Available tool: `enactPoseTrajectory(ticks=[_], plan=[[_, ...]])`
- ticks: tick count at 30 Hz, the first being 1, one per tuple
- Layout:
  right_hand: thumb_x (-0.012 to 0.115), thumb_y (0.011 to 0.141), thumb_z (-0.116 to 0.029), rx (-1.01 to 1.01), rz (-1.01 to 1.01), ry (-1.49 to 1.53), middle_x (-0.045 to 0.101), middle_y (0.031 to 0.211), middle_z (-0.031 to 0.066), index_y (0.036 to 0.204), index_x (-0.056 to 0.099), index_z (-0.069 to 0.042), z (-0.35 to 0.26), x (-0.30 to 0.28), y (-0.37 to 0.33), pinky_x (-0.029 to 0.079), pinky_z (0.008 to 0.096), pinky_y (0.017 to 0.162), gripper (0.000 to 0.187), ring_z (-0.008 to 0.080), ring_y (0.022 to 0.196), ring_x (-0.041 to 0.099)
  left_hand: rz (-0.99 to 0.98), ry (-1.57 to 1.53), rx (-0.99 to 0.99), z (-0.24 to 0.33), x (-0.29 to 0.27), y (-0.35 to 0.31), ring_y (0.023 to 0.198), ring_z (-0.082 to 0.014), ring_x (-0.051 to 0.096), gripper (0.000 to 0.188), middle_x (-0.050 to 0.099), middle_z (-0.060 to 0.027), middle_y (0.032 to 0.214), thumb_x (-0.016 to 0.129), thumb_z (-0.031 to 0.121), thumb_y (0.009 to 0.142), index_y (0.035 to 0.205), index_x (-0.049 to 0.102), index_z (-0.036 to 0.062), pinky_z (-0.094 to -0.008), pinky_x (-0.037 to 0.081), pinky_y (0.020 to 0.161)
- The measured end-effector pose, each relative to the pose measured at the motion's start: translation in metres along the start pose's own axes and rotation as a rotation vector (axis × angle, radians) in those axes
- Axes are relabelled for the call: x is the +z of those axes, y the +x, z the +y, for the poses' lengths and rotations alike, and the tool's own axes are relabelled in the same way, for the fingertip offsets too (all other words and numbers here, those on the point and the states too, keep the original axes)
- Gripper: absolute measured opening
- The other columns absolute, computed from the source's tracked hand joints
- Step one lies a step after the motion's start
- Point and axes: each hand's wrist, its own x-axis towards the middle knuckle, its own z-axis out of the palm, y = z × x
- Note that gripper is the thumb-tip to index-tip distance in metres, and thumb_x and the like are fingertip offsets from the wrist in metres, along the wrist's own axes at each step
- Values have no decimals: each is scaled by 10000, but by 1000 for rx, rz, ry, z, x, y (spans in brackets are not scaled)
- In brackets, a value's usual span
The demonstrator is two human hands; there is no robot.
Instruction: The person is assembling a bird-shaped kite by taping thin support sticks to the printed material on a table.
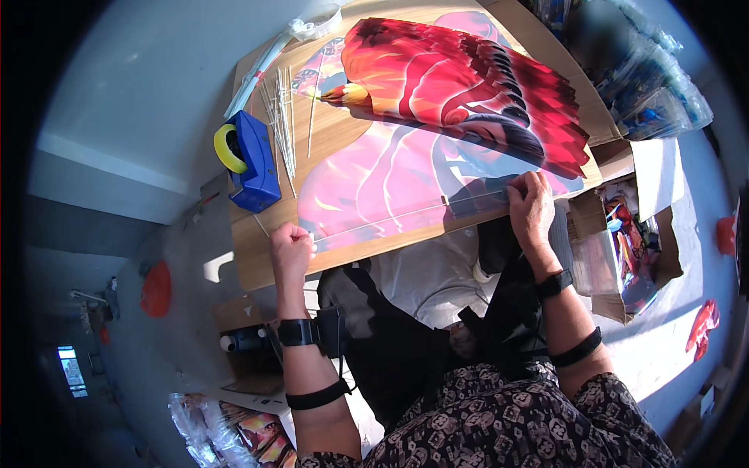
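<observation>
A pale pink printed kite sail (355, 183), its back side up, lies along the near edge of the table. A thin white rod (390, 218) with a small dark sleeve (445, 200) runs along the sail's near edge. My left hand (292, 248) is closed in a pinch at the rod's left end, by the sail's corner. Toward the right end, my right hand (532, 204) pinches the rod against the sail's edge; the fingertips are partly hidden. Beyond lies a bright red bird-shaped sail (437, 74) with a yellow beak, overlapping the pink one.
A blue tape dispenser (257, 168) with yellow tape stands at the table's left edge. Loose thin rods (282, 125) lie beside it. A clear plastic tub (316, 22) sits at the back. To the right are an open carton (663, 242) of scraps and plastic-wrapped bundles (655, 93).
</observation>
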Motion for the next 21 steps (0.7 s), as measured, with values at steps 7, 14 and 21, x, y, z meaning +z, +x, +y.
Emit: enactPoseTrajectory(ticks=[7,14,21], plan=[[636,693,-55,-390,8,60,543,1095,122,1051,562,-33,-24,-10,-20,397,428,906,366,337,1034,498,-11,39,-8,-4,-1,2,571,-127,586,34,579,-71,699,541,-39,766,775,554,-8,-242,481,473],[731,689,-284,-624,-422,-25,307,1439,201,1358,378,-20,-49,-2,-47,204,451,1125,801,346,1362,263,7,16,4,-2,1,1,564,-132,586,23,587,-83,678,566,-36,742,758,563,-19,-254,484,467],[728,703,-424,-621,-486,-182,232,1466,241,1421,259,-18,-55,1,-56,163,452,1135,949,366,1374,225,-1,56,143,-14,-8,3,545,-109,551,35,569,-50,620,604,-24,733,723,571,-16,-257,446,494]])
